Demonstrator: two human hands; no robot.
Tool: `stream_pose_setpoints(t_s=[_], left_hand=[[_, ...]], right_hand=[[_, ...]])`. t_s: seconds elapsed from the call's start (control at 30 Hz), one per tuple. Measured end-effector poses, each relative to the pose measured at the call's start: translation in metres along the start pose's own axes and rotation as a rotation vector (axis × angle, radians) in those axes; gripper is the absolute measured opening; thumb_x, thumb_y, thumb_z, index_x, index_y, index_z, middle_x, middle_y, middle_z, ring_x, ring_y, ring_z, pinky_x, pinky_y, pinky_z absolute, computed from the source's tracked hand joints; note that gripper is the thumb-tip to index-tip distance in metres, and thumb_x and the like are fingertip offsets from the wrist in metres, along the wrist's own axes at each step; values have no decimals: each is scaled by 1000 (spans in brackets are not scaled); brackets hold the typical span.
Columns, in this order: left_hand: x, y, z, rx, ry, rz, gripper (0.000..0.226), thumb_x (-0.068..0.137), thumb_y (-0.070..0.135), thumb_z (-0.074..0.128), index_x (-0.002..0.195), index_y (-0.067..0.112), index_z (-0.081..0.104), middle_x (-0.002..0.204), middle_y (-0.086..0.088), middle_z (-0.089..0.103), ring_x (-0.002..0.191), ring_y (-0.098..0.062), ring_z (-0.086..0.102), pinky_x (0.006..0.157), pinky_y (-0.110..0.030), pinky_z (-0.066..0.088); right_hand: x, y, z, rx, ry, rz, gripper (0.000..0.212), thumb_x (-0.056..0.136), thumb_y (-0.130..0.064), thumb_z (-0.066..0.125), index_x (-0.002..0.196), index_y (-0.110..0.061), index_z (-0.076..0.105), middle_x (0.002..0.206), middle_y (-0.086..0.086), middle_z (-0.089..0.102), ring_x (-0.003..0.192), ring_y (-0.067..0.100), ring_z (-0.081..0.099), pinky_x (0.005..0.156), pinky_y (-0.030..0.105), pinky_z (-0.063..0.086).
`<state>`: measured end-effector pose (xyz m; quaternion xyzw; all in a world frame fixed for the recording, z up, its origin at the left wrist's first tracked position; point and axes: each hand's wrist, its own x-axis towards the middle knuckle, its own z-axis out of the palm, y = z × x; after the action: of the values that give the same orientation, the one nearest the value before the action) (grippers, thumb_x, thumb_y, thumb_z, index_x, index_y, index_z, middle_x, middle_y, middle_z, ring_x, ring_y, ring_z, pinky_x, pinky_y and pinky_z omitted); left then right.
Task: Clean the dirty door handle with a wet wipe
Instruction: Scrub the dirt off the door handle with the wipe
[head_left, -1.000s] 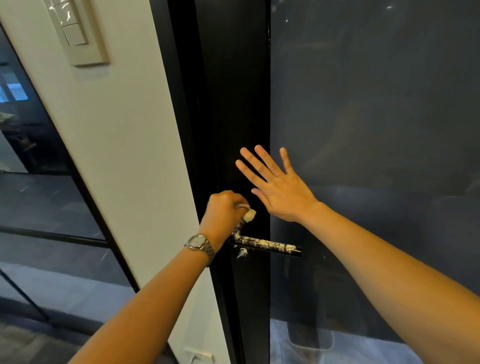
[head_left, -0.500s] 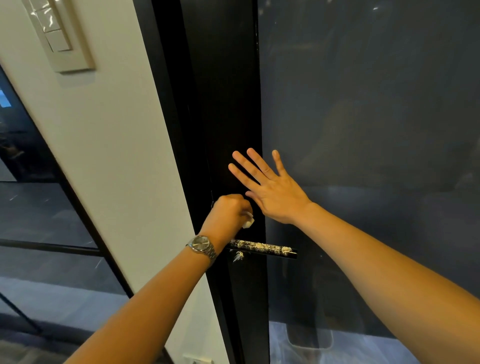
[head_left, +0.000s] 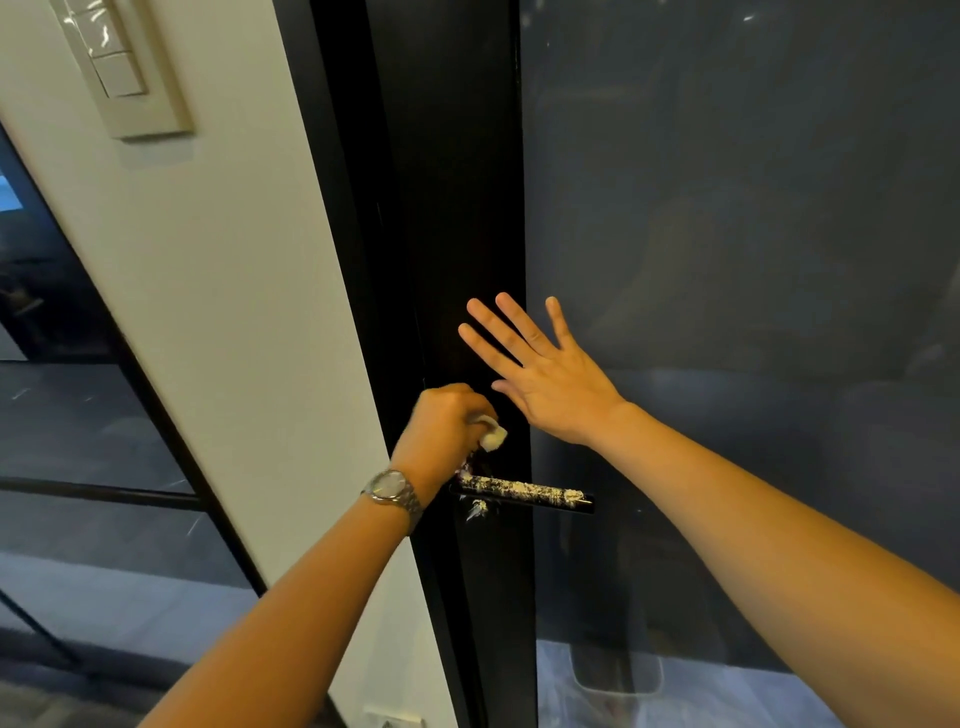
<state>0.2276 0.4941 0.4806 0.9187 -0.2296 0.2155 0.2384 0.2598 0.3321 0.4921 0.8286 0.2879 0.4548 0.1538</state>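
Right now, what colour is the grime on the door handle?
Whitish-cream speckles over the black door handle, clearest in the head view.

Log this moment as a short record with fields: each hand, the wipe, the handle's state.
left hand: closed around the wet wipe, just above the handle's inner end
right hand: open, fingers spread, flat against the door
door handle: horizontal, speckled with pale grime along its length
wristwatch: on the left wrist
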Motion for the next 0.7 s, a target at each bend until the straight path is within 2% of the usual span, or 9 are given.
stream_pose_setpoints(t_s=[0.07, 0.13, 0.2, 0.3, 0.4, 0.5, 0.6, 0.7], left_hand=[[-6, -10, -6, -8, 144, -90, 14, 82, 14, 65, 91, 6, 72, 91, -8, 68, 84, -14, 60, 77, -17, 41], [-13, -11, -5, -8, 183, -96, 14, 83, 12, 64, 91, 4, 71, 92, -11, 69, 86, -20, 63, 76, -13, 39], [-15, -7, 0, 3, 111, -6, 15, 84, 9, 61, 94, 4, 71, 97, -13, 68, 90, -22, 62, 76, -9, 36], [-10, -4, 2, 45, -51, 105, 21, 87, 13, 58, 104, 7, 68, 107, -11, 63, 102, -21, 55, 85, -20, 38], [-10, -6, -1, 136, -143, 164, 24, 89, 20, 54, 110, 13, 66, 110, -7, 58, 105, -19, 50, 86, -21, 39], [-11, -14, -9, 174, -103, 138, 24, 90, 17, 53, 107, 11, 67, 110, -8, 57, 100, -20, 55, 82, -21, 43], [-9, -13, -7, 199, 8, 112, 19, 87, 9, 55, 95, 3, 71, 102, -13, 62, 93, -24, 61, 79, -25, 47], [-5, 2, 6, 138, -13, 122, 17, 85, 6, 58, 97, 4, 69, 100, -12, 65, 94, -23, 60, 80, -26, 47]], right_hand=[[0, 0, 0, -16, -8, 2, 58, 94, -36, 28, 148, -18, 20, 156, 7, 23, 145, 29, 8, 111, 56, 10], [0, -1, 1, -8, -18, 1, 58, 95, -37, 27, 149, -18, 18, 157, 6, 21, 146, 30, -3, 111, 56, 7], [1, 0, 1, -4, -26, 1, 58, 95, -37, 27, 149, -18, 16, 157, 6, 20, 145, 27, -8, 111, 56, 4], [1, 0, 3, -5, -37, 6, 59, 95, -38, 26, 149, -18, 15, 157, 6, 16, 144, 24, -13, 112, 55, -1], [0, 0, 4, 4, -35, 19, 59, 95, -38, 25, 149, -19, 13, 158, 5, 16, 142, 23, -22, 112, 55, 0], [0, 0, 2, -4, -34, 14, 59, 94, -37, 26, 149, -19, 15, 157, 5, 17, 145, 26, -14, 111, 55, 4], [1, -1, 1, -26, -18, 10, 59, 93, -36, 28, 148, -17, 20, 156, 7, 23, 144, 27, 8, 110, 56, 9], [1, -1, 1, -34, -9, 4, 59, 93, -37, 28, 148, -17, 20, 156, 8, 24, 142, 28, 12, 110, 56, 9]])
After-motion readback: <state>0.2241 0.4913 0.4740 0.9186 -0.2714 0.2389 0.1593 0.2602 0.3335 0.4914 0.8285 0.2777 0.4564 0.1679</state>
